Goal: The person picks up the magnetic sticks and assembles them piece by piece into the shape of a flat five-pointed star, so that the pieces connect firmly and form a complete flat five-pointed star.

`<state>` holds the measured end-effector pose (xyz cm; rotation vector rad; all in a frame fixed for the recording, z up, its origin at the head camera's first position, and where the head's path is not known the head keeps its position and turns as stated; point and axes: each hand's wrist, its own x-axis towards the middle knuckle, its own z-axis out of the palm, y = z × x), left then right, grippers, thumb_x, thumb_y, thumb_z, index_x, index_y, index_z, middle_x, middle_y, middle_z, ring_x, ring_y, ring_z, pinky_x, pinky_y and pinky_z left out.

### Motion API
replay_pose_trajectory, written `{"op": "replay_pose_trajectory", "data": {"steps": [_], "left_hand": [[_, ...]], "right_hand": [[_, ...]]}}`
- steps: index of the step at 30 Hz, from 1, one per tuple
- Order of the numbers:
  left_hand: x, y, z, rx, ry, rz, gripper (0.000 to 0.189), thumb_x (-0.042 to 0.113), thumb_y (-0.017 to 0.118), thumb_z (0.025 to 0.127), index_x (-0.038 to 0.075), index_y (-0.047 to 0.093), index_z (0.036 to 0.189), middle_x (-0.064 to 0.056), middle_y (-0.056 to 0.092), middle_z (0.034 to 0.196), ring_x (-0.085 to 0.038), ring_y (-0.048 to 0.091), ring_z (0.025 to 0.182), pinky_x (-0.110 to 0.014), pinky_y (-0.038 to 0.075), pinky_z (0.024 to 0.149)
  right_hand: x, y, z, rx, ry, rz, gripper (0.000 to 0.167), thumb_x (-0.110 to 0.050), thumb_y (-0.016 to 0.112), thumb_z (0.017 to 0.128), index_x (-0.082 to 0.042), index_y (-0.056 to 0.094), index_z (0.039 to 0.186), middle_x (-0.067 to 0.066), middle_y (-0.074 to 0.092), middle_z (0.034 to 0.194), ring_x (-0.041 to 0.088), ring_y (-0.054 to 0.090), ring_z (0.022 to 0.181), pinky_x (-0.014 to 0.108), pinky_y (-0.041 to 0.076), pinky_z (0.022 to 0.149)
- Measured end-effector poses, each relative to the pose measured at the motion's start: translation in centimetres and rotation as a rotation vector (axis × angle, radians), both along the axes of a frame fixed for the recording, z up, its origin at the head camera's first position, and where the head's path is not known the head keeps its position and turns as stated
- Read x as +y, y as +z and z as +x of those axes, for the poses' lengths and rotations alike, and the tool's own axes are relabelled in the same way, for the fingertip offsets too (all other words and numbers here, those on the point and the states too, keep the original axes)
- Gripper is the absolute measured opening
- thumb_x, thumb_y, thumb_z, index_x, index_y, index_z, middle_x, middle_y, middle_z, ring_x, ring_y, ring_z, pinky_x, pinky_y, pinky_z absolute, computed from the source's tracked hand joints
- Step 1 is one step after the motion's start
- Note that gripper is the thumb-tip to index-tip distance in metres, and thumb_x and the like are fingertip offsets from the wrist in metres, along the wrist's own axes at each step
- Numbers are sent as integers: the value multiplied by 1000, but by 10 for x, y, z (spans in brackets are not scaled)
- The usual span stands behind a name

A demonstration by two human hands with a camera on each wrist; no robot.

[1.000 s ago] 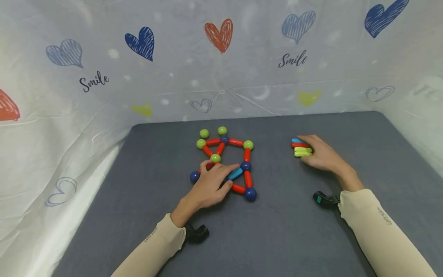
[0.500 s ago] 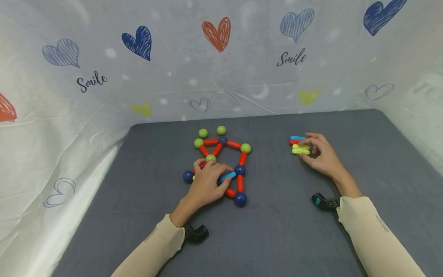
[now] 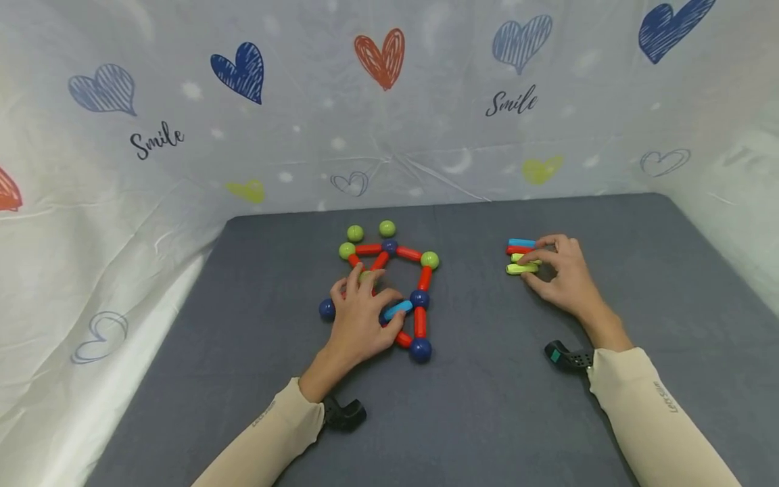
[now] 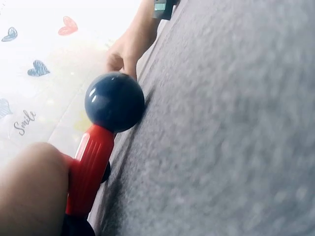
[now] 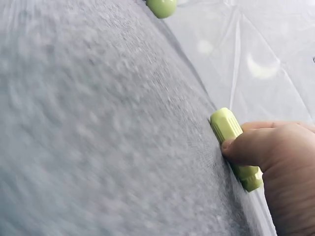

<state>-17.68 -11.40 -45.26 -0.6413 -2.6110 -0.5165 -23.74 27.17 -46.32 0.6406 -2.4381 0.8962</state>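
Note:
In the head view my left hand (image 3: pixel 359 321) lies over a structure of magnetic rods and balls, hiding part of it. Its thumb and index finger stand either side of a blue rod (image 3: pixel 398 310). A navy ball (image 4: pixel 114 102) on a red rod (image 4: pixel 91 167) shows large in the left wrist view, beside the thumb. Across the table, my right hand (image 3: pixel 562 277) pinches a yellow-green rod (image 5: pixel 229 129) between thumb and fingers. Another yellow-green rod (image 3: pixel 517 258), a red rod (image 3: pixel 517 250) and a blue rod (image 3: pixel 521 242) lie just behind it.
Two loose green balls, a left one (image 3: pixel 355 233) and a right one (image 3: pixel 387 228), sit behind the structure. A dark grey cloth (image 3: pixel 475 392) covers the table. Behind it hangs a white sheet (image 3: pixel 438 135) printed with hearts.
The structure has shifted left and slightly nearer with my left hand, whose fingers have spread more. My right hand has taken the nearest yellow-green rod and slid it slightly apart from the stack.

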Motion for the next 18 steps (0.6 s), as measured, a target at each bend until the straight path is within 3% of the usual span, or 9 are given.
{"op": "replay_pose_trajectory", "data": {"steps": [5, 8, 11, 15, 18], "left_hand": [[1, -1, 2, -34, 26, 2, 22, 40, 65, 91, 24, 79, 97, -8, 69, 126, -50, 38, 144, -66, 26, 107], [1, -1, 2, -43, 6, 11, 22, 41, 66, 92, 24, 79, 96, -6, 73, 121, -50, 38, 145, -65, 28, 106], [1, -1, 2, -56, -17, 6, 23, 42, 66, 93, 25, 80, 97, -4, 74, 118, -49, 37, 146, -63, 28, 105], [1, -1, 1, -75, -37, -13, 26, 44, 64, 94, 24, 80, 99, -4, 73, 119, -47, 36, 147, -62, 29, 106], [1, -1, 1, -79, -41, -21, 27, 44, 63, 94, 24, 79, 100, -3, 73, 120, -47, 36, 147, -61, 29, 106]], "right_hand": [[-10, 2, 3, 20, 33, 53, 25, -1, 85, 77, -14, 79, 98, 13, 64, 100, 25, 42, 88, 41, 25, 78], [-19, 2, 5, -3, 65, 57, 25, -3, 84, 79, -14, 78, 101, 7, 68, 97, 18, 44, 84, 38, 24, 76], [-28, 2, 7, -26, 105, 60, 26, -3, 84, 80, -14, 78, 103, 4, 71, 97, 14, 47, 80, 34, 31, 76], [-42, 2, 12, -108, 176, 30, 27, -4, 83, 83, -12, 78, 108, 0, 71, 96, 9, 49, 76, 25, 41, 70], [-56, 3, 16, -177, 229, 13, 25, -7, 81, 85, -12, 78, 110, -1, 69, 95, 8, 48, 75, 24, 41, 68]]}}
